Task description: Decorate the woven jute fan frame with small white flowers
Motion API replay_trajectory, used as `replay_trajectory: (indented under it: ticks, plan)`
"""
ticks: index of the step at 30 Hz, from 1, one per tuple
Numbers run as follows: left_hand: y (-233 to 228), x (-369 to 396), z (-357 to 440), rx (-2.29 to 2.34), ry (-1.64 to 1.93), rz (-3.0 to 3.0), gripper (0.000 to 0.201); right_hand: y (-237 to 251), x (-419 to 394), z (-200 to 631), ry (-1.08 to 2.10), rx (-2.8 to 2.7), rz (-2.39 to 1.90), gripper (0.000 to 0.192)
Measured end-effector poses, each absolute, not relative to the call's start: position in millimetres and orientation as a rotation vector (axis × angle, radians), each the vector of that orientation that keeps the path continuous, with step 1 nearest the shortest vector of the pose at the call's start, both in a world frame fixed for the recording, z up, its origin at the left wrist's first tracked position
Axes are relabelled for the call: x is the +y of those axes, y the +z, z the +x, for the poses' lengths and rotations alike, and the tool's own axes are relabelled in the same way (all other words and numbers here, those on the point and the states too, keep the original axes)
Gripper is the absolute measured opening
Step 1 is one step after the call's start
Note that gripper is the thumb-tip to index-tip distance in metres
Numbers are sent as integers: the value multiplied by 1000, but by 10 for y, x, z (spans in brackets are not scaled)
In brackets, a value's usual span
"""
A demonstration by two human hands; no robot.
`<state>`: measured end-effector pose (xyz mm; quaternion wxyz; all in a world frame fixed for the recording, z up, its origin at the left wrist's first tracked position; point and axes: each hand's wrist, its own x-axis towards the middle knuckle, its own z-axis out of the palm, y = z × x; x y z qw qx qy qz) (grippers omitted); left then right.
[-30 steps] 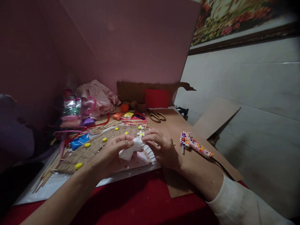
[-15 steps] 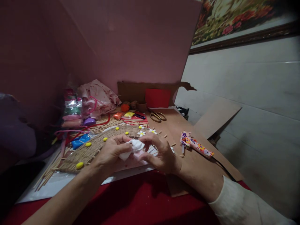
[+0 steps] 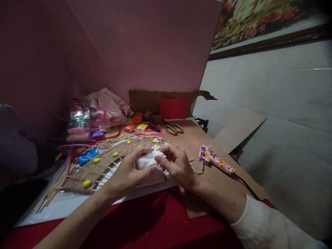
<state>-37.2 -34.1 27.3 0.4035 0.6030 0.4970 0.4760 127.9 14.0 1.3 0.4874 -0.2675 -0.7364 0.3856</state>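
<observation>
Between both hands is a soft white lump that looks like a packet of white modelling clay (image 3: 147, 160). My left hand (image 3: 129, 169) is curled round its left side, thumb along the bottom. My right hand (image 3: 178, 167) pinches its right side with thumb and fingers. Just behind and below them lies a curved, twine-wrapped panel (image 3: 103, 169) with sticks showing at its edges. Yellow oval pieces (image 3: 86, 183) dot the panel. White-petalled flowers with yellow centres (image 3: 155, 141) sit at its right end, partly hidden by my hands.
A flower-patterned glue gun (image 3: 215, 160) lies right on brown cardboard (image 3: 192, 138). Behind are scissors (image 3: 174, 129), a red card (image 3: 173, 108), and orange (image 3: 129, 128) and yellow packets (image 3: 141, 127). To the left are a blue packet (image 3: 87, 156) and bagged coloured clay (image 3: 78, 119).
Both hands have closed in round the white packet, which now looks fuller and rounder between them. My left fingers have shifted from a pinch to a wider grip.
</observation>
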Motion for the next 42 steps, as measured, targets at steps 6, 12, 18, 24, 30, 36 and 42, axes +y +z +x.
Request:
replay_trajectory:
  ticks: [6,12,18,24,30,36,42]
  plan:
    - [245,-334,-378,1370,1248,1574,19,34,128,1249,1413,-1576,-547,25]
    - [322,-347,-373,1370,1284,1418,8,50,112,1248,1521,-1557,-475,25]
    - [367,-372,-385,1380,1303,1364,7,47,84,1256,1426,-1671,-434,22]
    - [310,-389,-360,1459,1340,1549,11,23,108,1290,804,-1937,-489,26]
    - [244,-363,-339,1393,1381,1598,9,31,155,1244,1176,-1765,-540,24]
    - [226,-307,-321,1165,1461,1227,15,77,155,1215,1440,-1405,-449,25]
    - [192,-290,-369,1200,1490,1164,19,32,217,1238,1499,-1319,-408,21]
